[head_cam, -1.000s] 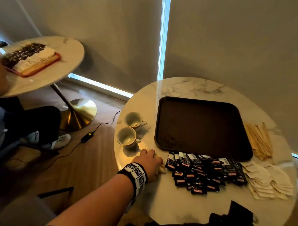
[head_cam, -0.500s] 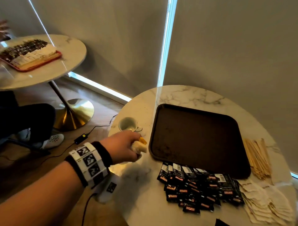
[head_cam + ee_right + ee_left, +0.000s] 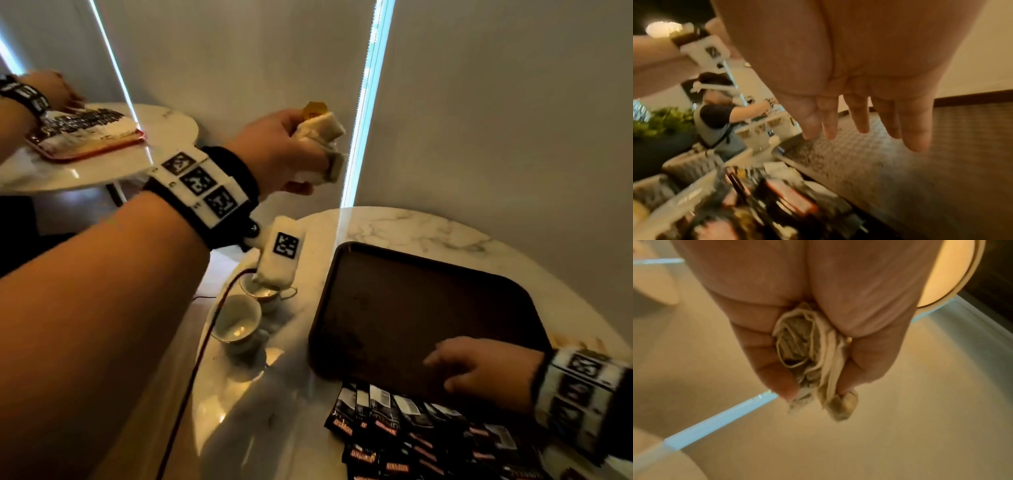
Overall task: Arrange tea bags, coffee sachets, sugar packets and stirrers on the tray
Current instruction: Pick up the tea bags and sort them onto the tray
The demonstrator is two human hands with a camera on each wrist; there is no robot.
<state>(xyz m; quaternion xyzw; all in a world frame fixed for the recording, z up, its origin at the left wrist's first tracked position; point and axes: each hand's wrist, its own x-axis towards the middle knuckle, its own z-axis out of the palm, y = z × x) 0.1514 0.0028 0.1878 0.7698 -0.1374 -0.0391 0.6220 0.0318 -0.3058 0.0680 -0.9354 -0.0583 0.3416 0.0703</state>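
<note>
My left hand [image 3: 284, 150] is raised well above the table's left side and grips a crumpled bundle of white and yellow packets [image 3: 320, 128]. The left wrist view shows the bundle [image 3: 807, 356] squeezed between curled fingers and thumb. The dark brown tray [image 3: 411, 308] lies bare on the round marble table [image 3: 411, 226]. My right hand [image 3: 479, 366] hovers over the tray's near edge with straight fingers [image 3: 859, 126], holding nothing. Black coffee sachets [image 3: 394, 421] are heaped just in front of the tray. Stirrers and tea bags are out of view.
Two white cups [image 3: 236, 325] stand left of the tray near the table edge, under my left wrist camera and its cable [image 3: 205, 342]. At the back left, a second round table bears a filled tray [image 3: 85, 137], and another person's hand [image 3: 48, 89] reaches to it.
My left hand lifted the packet bundle off the table near the cups and raised it high. My right hand came into view over the tray's near edge.
</note>
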